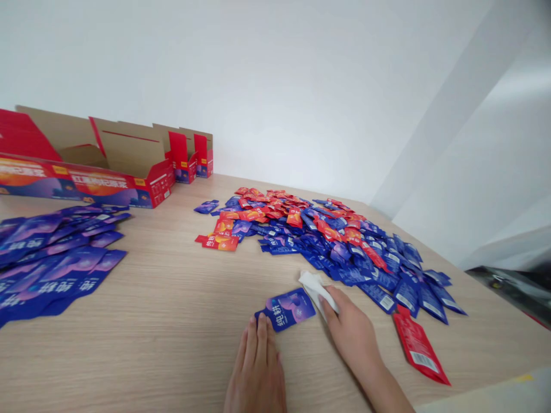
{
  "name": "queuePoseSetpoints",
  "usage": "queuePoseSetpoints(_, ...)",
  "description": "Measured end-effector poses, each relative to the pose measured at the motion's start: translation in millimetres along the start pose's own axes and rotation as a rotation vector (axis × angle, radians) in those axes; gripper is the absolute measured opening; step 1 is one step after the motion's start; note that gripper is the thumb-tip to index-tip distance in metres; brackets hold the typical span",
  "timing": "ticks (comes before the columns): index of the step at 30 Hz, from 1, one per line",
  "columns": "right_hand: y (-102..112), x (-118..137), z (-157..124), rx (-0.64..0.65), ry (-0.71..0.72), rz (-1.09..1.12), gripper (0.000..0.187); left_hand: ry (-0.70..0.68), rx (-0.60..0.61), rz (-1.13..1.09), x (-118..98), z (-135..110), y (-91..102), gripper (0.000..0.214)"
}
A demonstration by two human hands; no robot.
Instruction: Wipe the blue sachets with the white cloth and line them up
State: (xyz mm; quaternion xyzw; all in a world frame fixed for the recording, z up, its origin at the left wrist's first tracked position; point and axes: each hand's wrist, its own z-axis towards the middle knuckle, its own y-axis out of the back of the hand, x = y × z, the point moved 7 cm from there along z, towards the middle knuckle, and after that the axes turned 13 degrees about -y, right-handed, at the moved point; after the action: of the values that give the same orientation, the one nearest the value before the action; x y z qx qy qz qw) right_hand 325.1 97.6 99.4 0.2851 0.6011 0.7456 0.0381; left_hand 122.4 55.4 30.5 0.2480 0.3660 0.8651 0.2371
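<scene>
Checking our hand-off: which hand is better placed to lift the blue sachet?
Left, probably: the left hand is empty, fingertips at the edge of the blue sachet, while the right hand holds a white wipe.

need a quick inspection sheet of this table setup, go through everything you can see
surface: light wood-grain table
job's things: blue sachet lying flat; white tissue against its right edge
clutter: heap of mixed blue and red sachets; overlapping rows of blue sachets at left; lone red sachet; open red cardboard cartons at back left
hands: left hand flat on the table, fingertips at the sachet's lower edge; right hand holding the tissue
cables: nothing seen
surroundings: white wall; dark blurred object beyond the table's right edge
</scene>
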Motion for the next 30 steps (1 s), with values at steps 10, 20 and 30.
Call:
queuePoseSetpoints(10,-26,103,-60,0.196,0.448,0.166,0.038,-0.027,0.007,0.065,3,-4,-1.1,0.047)
queuePoseSetpoints(20,-9,12,2,0.030,0.136,-0.032,0.036,-0.007,0.026,0.021,1,-1,-4.4,0.052)
queuePoseSetpoints(30,-24,97,-57,0.269,0.442,0.241,0.036,-0.037,-0.017,0.042,0,-7,-7.7,0.050)
